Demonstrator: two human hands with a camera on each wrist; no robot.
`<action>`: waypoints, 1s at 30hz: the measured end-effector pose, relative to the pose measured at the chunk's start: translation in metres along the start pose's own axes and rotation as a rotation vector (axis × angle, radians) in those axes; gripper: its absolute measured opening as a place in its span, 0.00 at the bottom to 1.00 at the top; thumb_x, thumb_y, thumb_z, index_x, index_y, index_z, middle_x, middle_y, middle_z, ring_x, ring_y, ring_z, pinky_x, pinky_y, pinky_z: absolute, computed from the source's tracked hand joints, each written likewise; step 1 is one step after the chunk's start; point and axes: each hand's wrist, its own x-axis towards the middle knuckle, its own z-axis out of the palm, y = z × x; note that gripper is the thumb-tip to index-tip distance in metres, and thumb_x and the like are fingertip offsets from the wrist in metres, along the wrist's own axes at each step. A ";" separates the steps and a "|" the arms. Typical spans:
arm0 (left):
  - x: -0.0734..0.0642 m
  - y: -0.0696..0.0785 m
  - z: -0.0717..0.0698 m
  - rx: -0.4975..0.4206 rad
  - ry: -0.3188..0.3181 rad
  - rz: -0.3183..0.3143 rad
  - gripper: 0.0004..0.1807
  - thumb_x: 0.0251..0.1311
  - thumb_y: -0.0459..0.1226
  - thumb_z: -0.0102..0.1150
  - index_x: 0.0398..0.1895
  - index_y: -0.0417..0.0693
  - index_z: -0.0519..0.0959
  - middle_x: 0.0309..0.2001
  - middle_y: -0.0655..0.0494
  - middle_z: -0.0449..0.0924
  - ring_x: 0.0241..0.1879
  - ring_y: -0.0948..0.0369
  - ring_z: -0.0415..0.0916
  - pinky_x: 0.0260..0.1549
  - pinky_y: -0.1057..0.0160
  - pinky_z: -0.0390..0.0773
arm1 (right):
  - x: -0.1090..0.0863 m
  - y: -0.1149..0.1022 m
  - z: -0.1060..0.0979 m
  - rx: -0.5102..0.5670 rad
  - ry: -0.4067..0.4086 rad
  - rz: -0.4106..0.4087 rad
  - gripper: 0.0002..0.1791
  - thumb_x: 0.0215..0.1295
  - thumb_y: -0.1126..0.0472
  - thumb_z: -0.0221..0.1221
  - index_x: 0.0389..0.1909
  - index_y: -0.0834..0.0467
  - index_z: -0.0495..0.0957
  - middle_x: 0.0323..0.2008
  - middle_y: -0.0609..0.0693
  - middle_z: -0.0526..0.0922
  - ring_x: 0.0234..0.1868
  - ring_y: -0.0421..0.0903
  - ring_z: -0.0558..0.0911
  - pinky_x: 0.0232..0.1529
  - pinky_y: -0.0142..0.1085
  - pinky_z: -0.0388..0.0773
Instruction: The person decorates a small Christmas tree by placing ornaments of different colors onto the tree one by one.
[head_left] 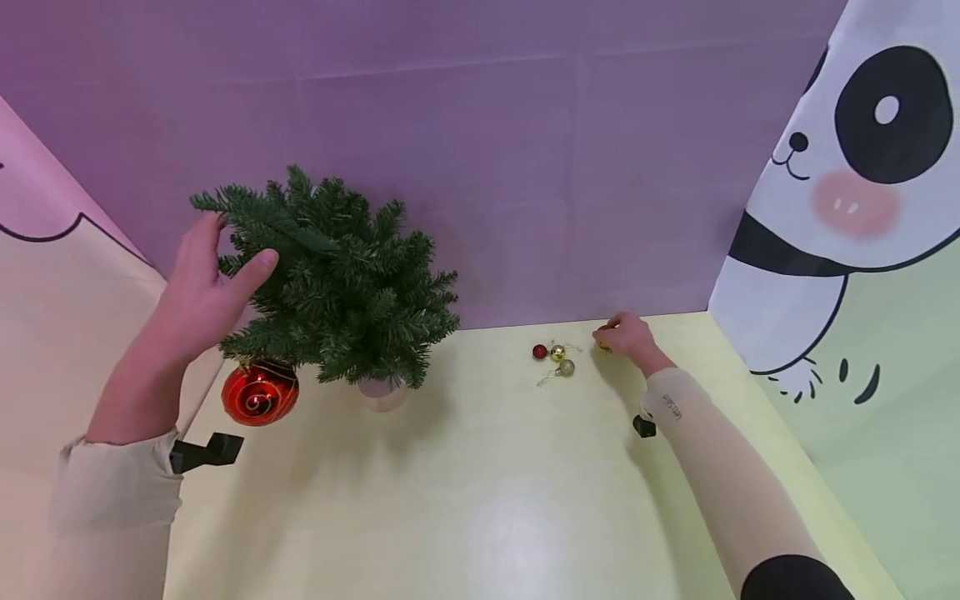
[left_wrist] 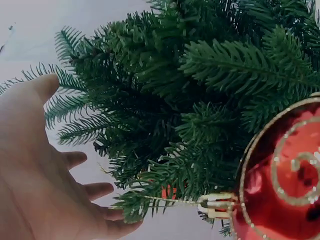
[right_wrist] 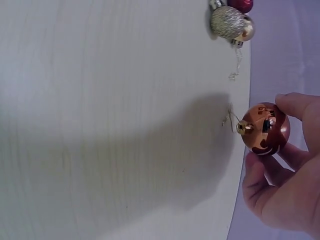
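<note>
A small green artificial Christmas tree (head_left: 345, 283) stands in a pale pot (head_left: 382, 395) on the left part of the table. At its left side is my left hand (head_left: 197, 292), thumb and fingers spread around the outer branches; the left wrist view shows the fingertips at a lower branch. From that lower branch hangs a large red bauble (head_left: 259, 393) with glitter swirls, its cord looped over the needles. Far to the right, my right hand (head_left: 628, 337) holds a shiny gold bauble (right_wrist: 266, 128) between thumb and fingers, its cap and cord facing the table.
Beside the right hand lie a small red bauble (head_left: 539, 352), a shiny gold one (head_left: 557, 352) and a glittery one (head_left: 566, 367), with loose cords. The pale table (head_left: 480, 492) meets a purple backdrop (head_left: 510, 167). A panda print (head_left: 855, 192) covers the right side.
</note>
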 end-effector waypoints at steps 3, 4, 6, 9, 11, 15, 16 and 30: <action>0.005 -0.002 0.001 -0.009 -0.040 -0.041 0.46 0.71 0.52 0.43 0.77 0.44 0.29 0.76 0.40 0.25 0.73 0.44 0.24 0.65 0.34 0.33 | 0.000 0.002 0.000 0.107 -0.010 0.026 0.31 0.66 0.52 0.56 0.62 0.69 0.66 0.59 0.66 0.70 0.55 0.58 0.72 0.54 0.49 0.72; 0.006 -0.003 0.002 -0.004 -0.051 -0.056 0.47 0.71 0.53 0.43 0.77 0.44 0.28 0.76 0.41 0.24 0.73 0.44 0.23 0.65 0.34 0.33 | 0.001 0.003 0.000 0.149 -0.016 0.042 0.31 0.66 0.53 0.57 0.62 0.69 0.66 0.60 0.66 0.69 0.55 0.58 0.71 0.54 0.49 0.72; 0.007 -0.005 0.004 0.018 -0.063 -0.084 0.48 0.70 0.55 0.43 0.77 0.45 0.28 0.76 0.41 0.24 0.73 0.43 0.24 0.64 0.33 0.35 | 0.001 0.005 0.000 0.225 -0.029 0.063 0.31 0.65 0.54 0.58 0.62 0.69 0.66 0.59 0.65 0.69 0.54 0.56 0.73 0.52 0.47 0.74; 0.009 -0.008 0.008 0.056 -0.050 -0.100 0.49 0.69 0.57 0.44 0.77 0.44 0.31 0.76 0.39 0.26 0.73 0.40 0.28 0.63 0.31 0.39 | 0.001 0.007 0.001 0.293 -0.042 0.084 0.29 0.64 0.54 0.59 0.59 0.68 0.68 0.54 0.62 0.72 0.47 0.50 0.75 0.46 0.42 0.77; 0.010 -0.009 0.009 0.067 -0.030 -0.096 0.48 0.69 0.58 0.44 0.77 0.43 0.33 0.76 0.40 0.28 0.73 0.39 0.30 0.62 0.30 0.40 | -0.001 0.009 0.000 0.298 -0.046 0.074 0.28 0.63 0.54 0.59 0.58 0.69 0.70 0.51 0.61 0.74 0.42 0.48 0.76 0.44 0.41 0.78; 0.011 -0.009 0.010 0.091 0.020 -0.085 0.49 0.69 0.57 0.44 0.77 0.38 0.35 0.76 0.40 0.27 0.73 0.40 0.27 0.63 0.32 0.38 | -0.005 0.012 0.002 0.302 -0.064 0.066 0.26 0.62 0.58 0.59 0.56 0.71 0.70 0.50 0.61 0.74 0.42 0.48 0.76 0.45 0.40 0.77; 0.011 -0.009 0.011 0.100 0.030 -0.082 0.49 0.69 0.57 0.44 0.76 0.37 0.35 0.76 0.40 0.27 0.73 0.41 0.25 0.64 0.32 0.37 | -0.007 0.013 0.003 0.290 -0.064 0.061 0.26 0.61 0.59 0.59 0.56 0.71 0.70 0.50 0.62 0.74 0.44 0.49 0.76 0.45 0.40 0.77; 0.014 -0.018 0.010 0.082 -0.038 -0.024 0.46 0.72 0.54 0.40 0.76 0.36 0.31 0.75 0.37 0.25 0.73 0.41 0.26 0.65 0.34 0.35 | -0.018 0.018 0.004 -0.064 -0.008 -0.033 0.27 0.58 0.53 0.64 0.51 0.70 0.74 0.46 0.62 0.79 0.42 0.55 0.76 0.42 0.44 0.74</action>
